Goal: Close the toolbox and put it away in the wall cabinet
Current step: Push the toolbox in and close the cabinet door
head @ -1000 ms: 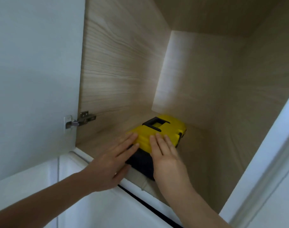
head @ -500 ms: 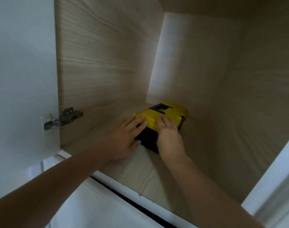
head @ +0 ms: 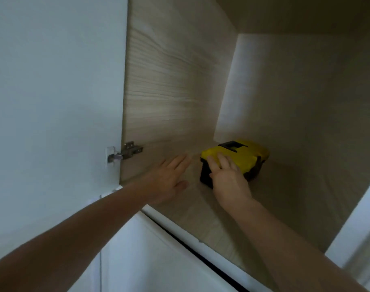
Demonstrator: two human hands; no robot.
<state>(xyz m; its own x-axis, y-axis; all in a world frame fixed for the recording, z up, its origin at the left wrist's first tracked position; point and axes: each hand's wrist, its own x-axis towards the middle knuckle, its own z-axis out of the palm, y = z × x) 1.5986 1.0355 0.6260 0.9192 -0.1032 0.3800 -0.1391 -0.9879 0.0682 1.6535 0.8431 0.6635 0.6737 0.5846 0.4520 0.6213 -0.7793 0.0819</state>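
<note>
The right hand (head: 229, 178) lies on the near end of the toolbox (head: 236, 160), its fingers (head: 222, 160) spread flat over the yellow lid and the thumb side dropping down the black front wall — an open, pressing grip, the palm laid against the box instead of curled around any part of it. The left hand (head: 169, 175) is off the box, just to its left, held flat with fingers stretched out and a little apart, the thumb angled toward the near side; it grips nothing, and whether the palm touches the shelf under it cannot be told. The toolbox is shut, yellow lid down on a black body, a black handle (head: 232, 145) lying folded flat in the lid's top, and a dark latch shows at its right end. It sits on the cabinet floor (head: 201, 211), far in, close to the back wall (head: 274, 91) and nearer the left side panel than the right. The cabinet is pale wood grain inside — its left side panel (head: 169, 81) rises tall, with a metal hinge (head: 127, 152) fixed low on its near edge. That hinge carries the white door (head: 53, 81), swung open to the left. Both bare forearms reach up from the near side over the cabinet's white front edge (head: 180, 226), and a white frame edge shows at the near right (head: 352, 224).
</note>
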